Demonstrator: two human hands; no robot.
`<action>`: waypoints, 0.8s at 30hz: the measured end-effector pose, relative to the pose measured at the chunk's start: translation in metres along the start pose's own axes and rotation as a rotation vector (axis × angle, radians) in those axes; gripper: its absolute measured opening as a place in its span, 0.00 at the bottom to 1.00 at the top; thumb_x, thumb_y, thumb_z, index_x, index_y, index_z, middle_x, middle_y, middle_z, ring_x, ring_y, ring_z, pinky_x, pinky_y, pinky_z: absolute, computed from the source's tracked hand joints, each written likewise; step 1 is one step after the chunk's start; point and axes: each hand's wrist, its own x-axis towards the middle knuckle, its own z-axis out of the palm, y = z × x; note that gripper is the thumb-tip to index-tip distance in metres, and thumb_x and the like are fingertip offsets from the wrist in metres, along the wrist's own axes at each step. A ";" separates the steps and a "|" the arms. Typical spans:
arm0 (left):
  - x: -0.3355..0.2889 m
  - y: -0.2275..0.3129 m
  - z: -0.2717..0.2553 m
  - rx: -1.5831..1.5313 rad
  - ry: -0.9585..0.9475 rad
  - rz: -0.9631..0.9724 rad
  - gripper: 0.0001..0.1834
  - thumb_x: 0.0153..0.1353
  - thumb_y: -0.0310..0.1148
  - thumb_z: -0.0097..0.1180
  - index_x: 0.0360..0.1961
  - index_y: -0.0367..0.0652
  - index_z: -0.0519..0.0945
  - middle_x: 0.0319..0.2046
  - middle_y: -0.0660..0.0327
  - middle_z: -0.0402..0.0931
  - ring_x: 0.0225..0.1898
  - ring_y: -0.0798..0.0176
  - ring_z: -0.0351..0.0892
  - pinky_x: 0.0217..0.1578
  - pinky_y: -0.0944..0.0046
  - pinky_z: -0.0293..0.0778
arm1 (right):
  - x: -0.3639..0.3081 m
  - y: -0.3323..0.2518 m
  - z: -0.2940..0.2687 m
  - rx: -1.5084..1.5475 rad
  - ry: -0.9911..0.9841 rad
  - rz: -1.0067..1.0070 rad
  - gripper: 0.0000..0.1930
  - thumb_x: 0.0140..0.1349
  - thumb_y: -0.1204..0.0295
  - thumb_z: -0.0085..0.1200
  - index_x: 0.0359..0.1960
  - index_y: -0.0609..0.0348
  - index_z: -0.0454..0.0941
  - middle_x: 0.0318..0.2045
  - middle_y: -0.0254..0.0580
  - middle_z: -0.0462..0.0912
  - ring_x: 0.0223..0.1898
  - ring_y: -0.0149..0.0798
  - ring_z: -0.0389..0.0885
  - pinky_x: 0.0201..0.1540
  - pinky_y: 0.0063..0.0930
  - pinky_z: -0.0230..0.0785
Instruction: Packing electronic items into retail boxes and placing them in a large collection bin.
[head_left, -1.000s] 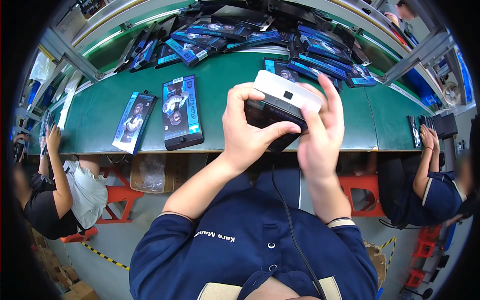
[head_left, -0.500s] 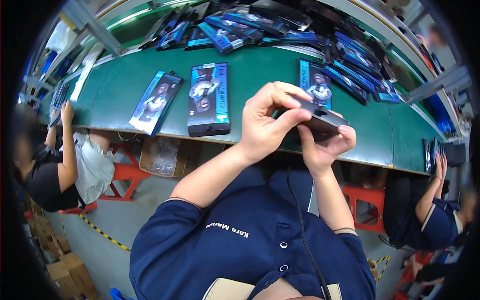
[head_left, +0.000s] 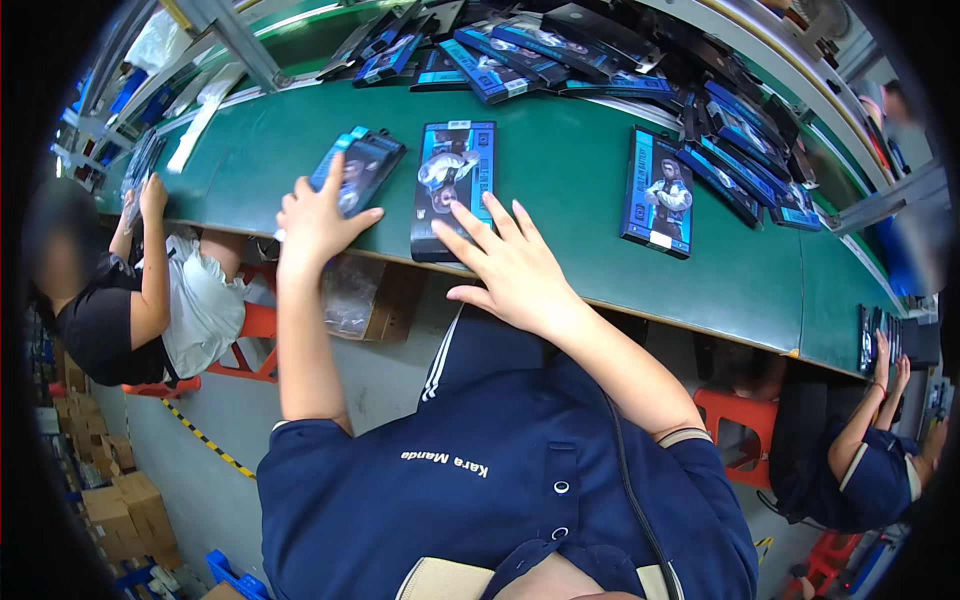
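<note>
- Nearest: own torso in a dark blue zip top, both forearms reaching up and out over the front edge of the green table point(head_left: 560, 170).
- Right hand point(head_left: 515, 265): fingers spread wide and flat, nothing gripped. Fingertips sit on the near end of the middle flat retail box point(head_left: 452, 185), a dark blue pack with a printed figure, lying lengthways and square to the table edge.
- Left hand point(head_left: 318, 218): open, palm down, fingers fanned, pressing on the near end of the left flat box point(head_left: 358, 168), which lies slanted and just beside the middle box, not touching it as far as can be seen.
- Step in hand, as judged: both packs are being steadied or drawn toward the table edge; neither is lifted. A pick-up would call for the fingers to curl round a box's long sides; at present they only rest on top.
- Further right: a third box point(head_left: 658, 190) of the same kind, well apart from both hands.
- Far edge: a loose heap of boxes point(head_left: 560, 55), overlapping, running along the back of the table.
- Flanks: a seated person at the left, another at the lower right, each busy at the same table.
</note>
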 end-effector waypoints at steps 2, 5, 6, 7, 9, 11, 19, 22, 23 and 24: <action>0.020 -0.029 0.015 -0.018 0.027 0.011 0.50 0.46 0.65 0.61 0.70 0.68 0.56 0.59 0.37 0.63 0.55 0.32 0.69 0.55 0.41 0.65 | -0.010 0.008 -0.010 0.000 -0.002 0.017 0.29 0.58 0.58 0.58 0.62 0.45 0.67 0.63 0.42 0.66 0.66 0.57 0.59 0.66 0.55 0.53; 0.043 -0.034 0.012 -0.022 -0.048 -0.092 0.50 0.49 0.67 0.58 0.71 0.65 0.54 0.62 0.36 0.59 0.57 0.30 0.66 0.57 0.39 0.62 | -0.038 0.030 -0.031 0.137 0.034 0.089 0.16 0.56 0.76 0.56 0.47 0.51 0.76 0.59 0.38 0.72 0.65 0.55 0.61 0.67 0.56 0.52; 0.042 -0.022 0.013 0.138 0.010 -0.126 0.50 0.49 0.65 0.59 0.70 0.61 0.55 0.65 0.36 0.55 0.64 0.31 0.58 0.61 0.37 0.55 | -0.049 0.038 -0.040 0.117 0.035 0.127 0.16 0.56 0.76 0.56 0.47 0.51 0.76 0.59 0.38 0.72 0.65 0.55 0.61 0.67 0.56 0.52; 0.032 -0.006 0.006 0.159 0.098 0.113 0.51 0.48 0.63 0.61 0.70 0.58 0.56 0.66 0.38 0.54 0.66 0.33 0.54 0.62 0.36 0.52 | -0.060 0.047 -0.050 0.035 0.006 0.108 0.17 0.53 0.79 0.55 0.46 0.52 0.77 0.58 0.38 0.73 0.66 0.53 0.61 0.67 0.56 0.51; 0.003 0.041 -0.014 0.015 0.137 0.579 0.51 0.46 0.57 0.65 0.70 0.55 0.57 0.69 0.44 0.50 0.70 0.37 0.45 0.65 0.36 0.45 | -0.081 0.059 -0.061 0.010 0.073 0.148 0.20 0.45 0.86 0.52 0.42 0.53 0.77 0.56 0.37 0.74 0.66 0.50 0.61 0.68 0.56 0.48; -0.024 0.096 -0.008 -0.215 0.071 0.924 0.49 0.44 0.51 0.67 0.68 0.53 0.60 0.69 0.48 0.51 0.71 0.40 0.45 0.65 0.37 0.45 | -0.109 0.076 -0.066 -0.070 0.326 0.250 0.19 0.47 0.84 0.54 0.43 0.53 0.78 0.55 0.41 0.74 0.64 0.52 0.63 0.67 0.54 0.50; -0.074 0.170 0.003 -0.423 0.418 1.513 0.22 0.49 0.30 0.57 0.48 0.55 0.80 0.41 0.61 0.77 0.44 0.58 0.75 0.44 0.54 0.71 | -0.266 0.163 -0.139 -0.798 0.793 1.027 0.13 0.58 0.69 0.58 0.45 0.58 0.77 0.53 0.48 0.74 0.58 0.53 0.68 0.63 0.53 0.53; -0.046 0.174 -0.030 -0.546 0.369 1.238 0.20 0.49 0.28 0.58 0.47 0.50 0.80 0.34 0.59 0.77 0.36 0.53 0.77 0.40 0.54 0.71 | -0.301 0.153 -0.135 -0.785 0.554 1.202 0.11 0.60 0.67 0.58 0.41 0.59 0.80 0.49 0.44 0.79 0.52 0.46 0.75 0.58 0.48 0.61; -0.037 0.172 -0.041 -0.482 0.268 1.118 0.20 0.52 0.28 0.58 0.49 0.48 0.79 0.33 0.57 0.77 0.35 0.51 0.76 0.40 0.54 0.71 | -0.307 0.148 -0.136 -0.679 0.618 1.164 0.11 0.60 0.66 0.58 0.40 0.59 0.80 0.48 0.43 0.80 0.51 0.47 0.76 0.55 0.46 0.64; -0.027 0.169 -0.052 -0.417 0.169 0.995 0.20 0.54 0.27 0.58 0.51 0.46 0.79 0.31 0.55 0.76 0.33 0.49 0.76 0.39 0.54 0.71 | -0.311 0.145 -0.136 -0.572 0.678 1.123 0.11 0.60 0.65 0.58 0.40 0.59 0.81 0.48 0.43 0.80 0.49 0.47 0.76 0.51 0.44 0.67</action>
